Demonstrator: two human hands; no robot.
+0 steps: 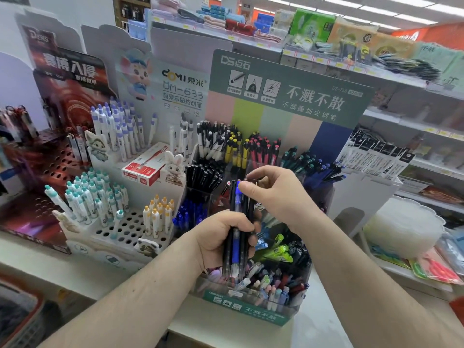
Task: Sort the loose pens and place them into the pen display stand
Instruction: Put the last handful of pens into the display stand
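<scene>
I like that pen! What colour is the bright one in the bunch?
Blue pen, among black ones, seen in the head view.

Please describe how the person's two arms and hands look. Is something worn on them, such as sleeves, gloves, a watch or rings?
Both forearms are bare up to the bottom edge of the picture; no sleeve shows. The left hand and the right hand wear no gloves. No watch or bracelet is on either wrist, and no ring shows on the visible fingers. The fingernails look short and unpainted.
</scene>
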